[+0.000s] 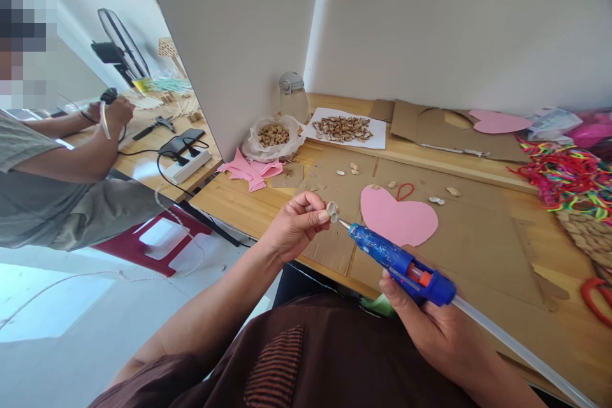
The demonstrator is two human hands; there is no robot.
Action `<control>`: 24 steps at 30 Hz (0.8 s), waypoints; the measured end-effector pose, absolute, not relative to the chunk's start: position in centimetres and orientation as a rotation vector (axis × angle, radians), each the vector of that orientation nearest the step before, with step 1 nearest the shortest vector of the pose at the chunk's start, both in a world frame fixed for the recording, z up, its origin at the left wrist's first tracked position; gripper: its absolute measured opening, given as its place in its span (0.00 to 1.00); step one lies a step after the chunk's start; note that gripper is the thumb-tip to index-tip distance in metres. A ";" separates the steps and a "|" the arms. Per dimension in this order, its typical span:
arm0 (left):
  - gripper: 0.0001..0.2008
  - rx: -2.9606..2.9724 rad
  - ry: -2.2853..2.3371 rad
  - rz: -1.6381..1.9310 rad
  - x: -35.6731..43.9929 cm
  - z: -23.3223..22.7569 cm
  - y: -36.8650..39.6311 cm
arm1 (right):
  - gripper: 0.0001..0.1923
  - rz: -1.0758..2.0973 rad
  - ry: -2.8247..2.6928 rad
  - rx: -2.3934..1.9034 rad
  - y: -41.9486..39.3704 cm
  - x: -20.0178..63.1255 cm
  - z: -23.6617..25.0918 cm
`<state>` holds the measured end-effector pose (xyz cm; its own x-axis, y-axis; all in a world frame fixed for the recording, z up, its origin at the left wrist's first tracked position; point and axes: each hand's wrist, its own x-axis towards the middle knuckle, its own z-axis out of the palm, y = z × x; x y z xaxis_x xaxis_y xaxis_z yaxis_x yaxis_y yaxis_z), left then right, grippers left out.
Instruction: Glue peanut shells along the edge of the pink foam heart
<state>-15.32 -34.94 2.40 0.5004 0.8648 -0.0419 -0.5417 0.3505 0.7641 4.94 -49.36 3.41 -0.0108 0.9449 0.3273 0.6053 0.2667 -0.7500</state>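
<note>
Nearly closed — left hand [297,224] pinches peanut shell [331,209].

At nine o'clock the left edge crops a co-worker [62,169]; at four, the glue stick [516,347] is cut off. The right hand [437,328] has fingers (most, anyway) hidden behind the glue gun [399,260].

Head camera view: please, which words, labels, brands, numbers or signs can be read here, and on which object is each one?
None can be read.
Blue plastic glue gun in the right hand: pale marks on its barrel, no readable lettering.
Small brown cardboard piece beside the pink paper scraps: dark marks, too small to read.
Pink paper heart with a red loop: no writing visible.
</note>
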 end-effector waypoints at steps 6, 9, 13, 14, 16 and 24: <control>0.16 0.774 0.489 0.962 -15.3 2.5 -34.9 | 0.05 0.487 -1.734 -1.439 -49.3 4.9 3.6; 0.16 0.780 0.487 0.965 -15.3 2.6 -35.0 | 0.06 0.516 -1.728 -1.440 -49.4 4.9 3.8; 0.16 0.780 0.479 0.969 -15.4 2.5 -35.0 | 0.06 0.516 -1.730 -1.447 -49.5 4.9 3.9; 0.16 0.781 0.478 0.969 -15.4 2.5 -35.0 | 0.06 0.519 -1.730 -1.449 -49.4 4.9 3.8; 0.16 0.785 0.478 0.968 -15.4 2.4 -34.9 | 0.06 0.525 -1.729 -1.449 -49.4 4.9 3.8; 0.17 0.786 0.501 0.968 -15.5 2.4 -34.9 | 0.07 0.548 -1.716 -1.452 -49.3 4.9 3.9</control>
